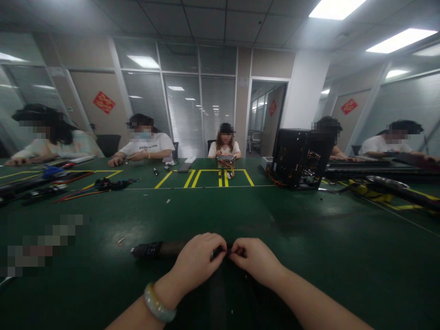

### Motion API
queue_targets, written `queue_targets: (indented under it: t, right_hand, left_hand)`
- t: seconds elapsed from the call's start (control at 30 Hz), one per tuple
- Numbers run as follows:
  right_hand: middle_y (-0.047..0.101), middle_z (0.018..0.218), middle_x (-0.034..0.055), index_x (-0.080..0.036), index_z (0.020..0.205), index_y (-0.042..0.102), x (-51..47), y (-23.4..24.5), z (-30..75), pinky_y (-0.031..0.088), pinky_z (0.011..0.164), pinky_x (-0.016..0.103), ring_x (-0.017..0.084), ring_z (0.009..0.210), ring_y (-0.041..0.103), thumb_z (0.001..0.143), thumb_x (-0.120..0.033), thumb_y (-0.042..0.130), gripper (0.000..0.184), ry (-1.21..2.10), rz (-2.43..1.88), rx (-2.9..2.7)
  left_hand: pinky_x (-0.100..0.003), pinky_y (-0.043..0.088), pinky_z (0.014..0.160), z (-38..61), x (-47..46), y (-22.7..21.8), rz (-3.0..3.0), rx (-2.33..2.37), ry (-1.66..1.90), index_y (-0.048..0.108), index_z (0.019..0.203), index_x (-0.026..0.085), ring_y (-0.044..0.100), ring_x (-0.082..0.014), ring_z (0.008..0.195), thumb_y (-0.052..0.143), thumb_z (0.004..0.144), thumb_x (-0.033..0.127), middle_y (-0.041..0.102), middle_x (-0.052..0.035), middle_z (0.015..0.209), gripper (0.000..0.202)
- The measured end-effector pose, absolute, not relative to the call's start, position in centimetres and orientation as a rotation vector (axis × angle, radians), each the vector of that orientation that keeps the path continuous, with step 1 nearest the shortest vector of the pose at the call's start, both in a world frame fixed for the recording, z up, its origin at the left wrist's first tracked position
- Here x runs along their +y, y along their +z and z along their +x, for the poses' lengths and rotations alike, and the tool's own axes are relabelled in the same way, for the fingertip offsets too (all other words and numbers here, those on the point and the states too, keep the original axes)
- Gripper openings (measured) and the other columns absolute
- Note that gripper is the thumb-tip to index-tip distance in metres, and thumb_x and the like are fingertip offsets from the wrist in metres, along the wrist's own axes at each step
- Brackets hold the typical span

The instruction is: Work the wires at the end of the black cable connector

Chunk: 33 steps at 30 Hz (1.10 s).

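My left hand [197, 261], with a pale green bangle on the wrist, is closed over a dark cylindrical tool [156, 250] that lies across the green table [309, 247] near its front edge. My right hand [254, 260] is closed too, its fingertips pinched against the same dark object right beside my left hand. The tool's ribbed end sticks out to the left of my left hand. Below my hands a dark mass [223, 298] lies at the table edge; what it is I cannot make out.
A black computer case [299, 158] stands at the right middle. Cables and black parts [68, 185] lie at the left, a small power unit with wires [226, 162] at the far middle. Several other people sit around the table. Yellow tape lines mark the mat.
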State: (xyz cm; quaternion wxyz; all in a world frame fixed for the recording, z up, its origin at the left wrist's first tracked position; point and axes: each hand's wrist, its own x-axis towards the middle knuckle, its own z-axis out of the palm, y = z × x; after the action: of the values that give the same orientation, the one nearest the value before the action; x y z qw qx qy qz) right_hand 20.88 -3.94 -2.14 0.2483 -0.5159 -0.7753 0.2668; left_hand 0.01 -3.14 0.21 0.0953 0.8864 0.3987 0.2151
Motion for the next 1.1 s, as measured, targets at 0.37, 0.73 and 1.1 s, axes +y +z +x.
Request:
queue_targets:
  t: [0.37, 0.73, 1.1]
  right_hand:
    - [0.067, 0.074, -0.0020, -0.022, 0.086, 0.069, -3.99, -2.24, 20.61, 0.037, 0.057, 0.020, 0.013, 0.066, 0.060, 0.083, -0.025, 0.064, 0.007, 0.707, -1.421, -2.073]
    - [0.068, 0.077, -0.0030, -0.024, 0.086, 0.069, -3.86, -2.53, 20.86, 0.037, 0.058, 0.020, 0.013, 0.067, 0.060, 0.084, -0.027, 0.064, 0.006, 0.733, -1.405, -2.065]
    - [0.069, 0.077, -0.0019, -0.023, 0.087, 0.070, -3.90, -2.35, 20.89, 0.038, 0.058, 0.020, 0.014, 0.067, 0.061, 0.083, -0.028, 0.065, 0.007, 0.741, -1.419, -2.069]
  left_hand:
    - [-0.032, 0.041, 0.083, -0.04, -3.12, 0.00, 2.618, 1.192, 0.631, 0.060, 0.094, 0.024, 0.057, -0.0188, 0.089, 0.057, 0.084, 0.021, 0.064, 0.0013, 0.094, 0.010]
    - [-0.032, 0.041, 0.084, -0.06, -3.17, 0.10, 2.607, 1.214, 0.622, 0.061, 0.094, 0.024, 0.057, -0.0185, 0.090, 0.055, 0.087, 0.022, 0.064, 0.0005, 0.094, 0.009]
    - [-0.032, 0.042, 0.084, -0.12, -3.15, 0.08, 2.619, 1.201, 0.639, 0.061, 0.094, 0.024, 0.058, -0.0187, 0.089, 0.057, 0.084, 0.023, 0.064, 0.0006, 0.094, 0.011]
